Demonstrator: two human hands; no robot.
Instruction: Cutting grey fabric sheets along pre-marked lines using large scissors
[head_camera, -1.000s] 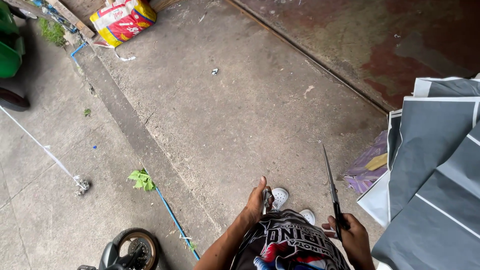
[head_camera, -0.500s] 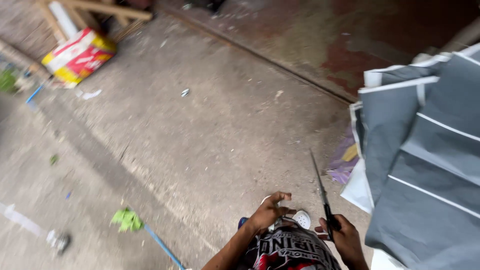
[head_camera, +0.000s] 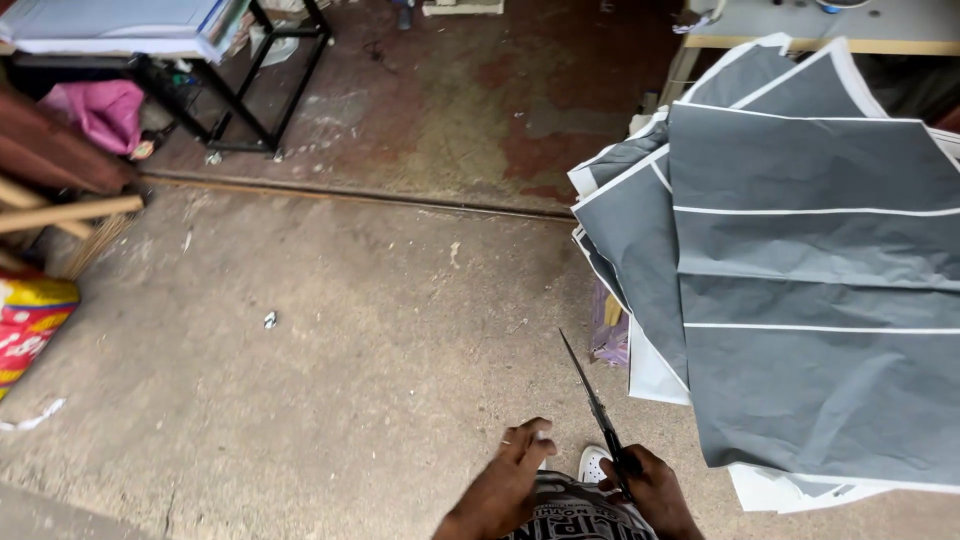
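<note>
Right hand (head_camera: 648, 485), low in the head view, fist closed round the dark handles of long scissors (head_camera: 596, 408). Blades thin, steel-grey, pressed together into one narrow point that slants up and to the left over the floor. Tip sits near the edge of the grey sheets (head_camera: 810, 300) but apart from them.

Left hand (head_camera: 512, 472) just beside it, fingers loosely curled, nothing in it; not touching the scissors.

Sheets: matte grey, slightly crinkled, paper-like or thin fabric, cannot tell which. Large flat panels with white borders, stacked in overlapping layers and fanned at the corners, lying at the right.

Concrete floor (head_camera: 330, 380) rough, pale, stained; reddish patches beyond a thin straight groove. Black metal frame (head_camera: 250, 95) at upper left. Glossy red-and-yellow sack (head_camera: 28, 325) at left edge. White shoe toe (head_camera: 592, 464) between the hands.
</note>
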